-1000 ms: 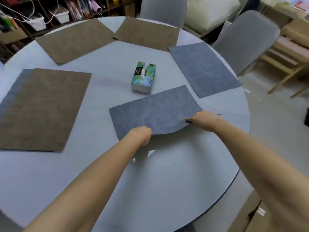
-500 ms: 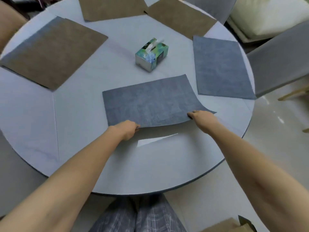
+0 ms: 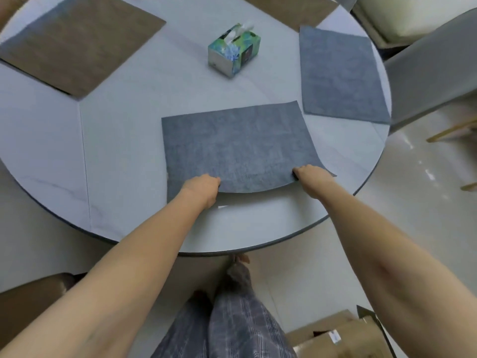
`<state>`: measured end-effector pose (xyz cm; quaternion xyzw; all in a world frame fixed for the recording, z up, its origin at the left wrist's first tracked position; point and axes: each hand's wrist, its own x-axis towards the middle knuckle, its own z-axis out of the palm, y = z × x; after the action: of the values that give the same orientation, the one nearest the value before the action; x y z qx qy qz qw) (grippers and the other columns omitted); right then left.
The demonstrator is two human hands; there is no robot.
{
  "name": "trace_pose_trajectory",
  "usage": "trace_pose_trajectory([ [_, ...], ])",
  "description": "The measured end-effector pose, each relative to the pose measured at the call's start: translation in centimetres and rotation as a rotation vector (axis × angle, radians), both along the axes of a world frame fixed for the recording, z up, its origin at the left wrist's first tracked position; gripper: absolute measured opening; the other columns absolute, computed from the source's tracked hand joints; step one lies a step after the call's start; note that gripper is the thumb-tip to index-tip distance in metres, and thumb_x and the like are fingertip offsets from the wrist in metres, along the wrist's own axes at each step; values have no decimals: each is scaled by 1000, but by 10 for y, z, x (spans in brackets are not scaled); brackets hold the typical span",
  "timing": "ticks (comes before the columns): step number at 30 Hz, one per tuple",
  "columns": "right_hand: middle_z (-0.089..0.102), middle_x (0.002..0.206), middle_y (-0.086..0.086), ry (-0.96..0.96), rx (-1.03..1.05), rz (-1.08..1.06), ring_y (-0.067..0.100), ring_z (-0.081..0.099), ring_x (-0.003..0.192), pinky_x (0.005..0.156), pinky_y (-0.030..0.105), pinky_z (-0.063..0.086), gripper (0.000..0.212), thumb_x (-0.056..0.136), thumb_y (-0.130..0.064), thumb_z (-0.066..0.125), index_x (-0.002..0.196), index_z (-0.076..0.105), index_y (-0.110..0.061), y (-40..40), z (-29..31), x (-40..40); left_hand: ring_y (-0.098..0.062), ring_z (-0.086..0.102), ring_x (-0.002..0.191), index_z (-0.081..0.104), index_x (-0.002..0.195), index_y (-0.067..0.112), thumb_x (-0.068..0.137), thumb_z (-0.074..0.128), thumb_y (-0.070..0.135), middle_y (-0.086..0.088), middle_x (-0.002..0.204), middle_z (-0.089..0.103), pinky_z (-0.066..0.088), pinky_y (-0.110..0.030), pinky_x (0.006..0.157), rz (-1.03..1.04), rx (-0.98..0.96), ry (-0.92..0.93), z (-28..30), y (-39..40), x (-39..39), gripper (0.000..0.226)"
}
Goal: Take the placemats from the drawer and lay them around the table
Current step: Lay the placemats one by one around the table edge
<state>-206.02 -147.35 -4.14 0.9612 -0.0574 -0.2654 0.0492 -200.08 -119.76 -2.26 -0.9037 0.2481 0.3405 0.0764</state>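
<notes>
A: Left hand [image 3: 204, 188] and right hand [image 3: 308, 177] each pinch the near edge of the grey placemat [image 3: 237, 146], lying on the round surface [image 3: 124, 140] near its front rim.

B: Fingertips?

A: Tucked under the mat, hidden. Near edge bows up between the hands. Brown placemat [image 3: 77, 42] far left is cut off; tissue box [image 3: 233, 51] beyond
</notes>
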Motion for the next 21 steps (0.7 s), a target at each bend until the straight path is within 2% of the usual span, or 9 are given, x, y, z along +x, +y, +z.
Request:
trace_pose_trajectory([
  [3, 56, 115, 18, -28, 23, 44, 34, 57, 106, 86, 41, 46, 32, 89, 3, 37, 117, 50, -6, -5, 1, -4, -41, 28, 141, 7, 155, 25, 96, 36, 6, -11, 162, 2, 38, -51, 106, 20, -13, 1, -2, -12, -13, 68],
  [6, 51, 122, 16, -54, 75, 121, 35, 56, 106, 79, 38, 43, 44, 88, 7, 39, 129, 44, -8, -11, 2, -10, -40, 8, 147, -5, 154, 28, 96, 35, 4, -6, 162, -12, 35, -57, 107, 70, -71, -24, -6, -31, -23, 74],
  [10, 41, 138, 14, -23, 128, 203, 40, 52, 113, 93, 46, 46, 60, 88, 11, 39, 143, 31, -12, -22, 2, -20, -43, 3, 146, -2, 152, 37, 101, 28, 7, -3, 162, -10, 29, -65, 106, 132, -35, -4, -16, -64, -34, 67],
  [12, 42, 134, 15, -38, 148, 252, 38, 52, 112, 87, 42, 47, 64, 86, 12, 41, 144, 29, -13, -30, 0, -22, -45, 3, 146, 6, 152, 38, 102, 26, 5, -3, 162, -6, 26, -66, 107, 190, -8, 25, -21, -79, -40, 64],
  [15, 44, 123, 14, -68, 183, 342, 34, 51, 106, 71, 38, 40, 65, 81, 14, 45, 140, 32, -11, -43, -5, -24, -44, 2, 146, 12, 151, 39, 100, 26, -1, -2, 162, -6, 27, -64, 108, 292, 13, 40, -22, -92, -48, 67],
  [18, 46, 117, 15, -105, 233, 387, 33, 50, 104, 67, 40, 37, 49, 80, 16, 43, 124, 41, -4, -51, -1, -32, -45, 2, 146, 14, 151, 39, 97, 26, -8, -3, 163, -5, 27, -63, 109, 328, 10, 31, -24, -95, -55, 73],
  [21, 48, 113, 18, -119, 263, 386, 33, 51, 98, 66, 35, 27, 31, 85, 12, 38, 112, 43, -2, -57, 9, -40, -46, 2, 145, 12, 152, 38, 98, 24, -8, -4, 163, -6, 29, -64, 107, 354, 7, 7, -26, -102, -75, 72],
])
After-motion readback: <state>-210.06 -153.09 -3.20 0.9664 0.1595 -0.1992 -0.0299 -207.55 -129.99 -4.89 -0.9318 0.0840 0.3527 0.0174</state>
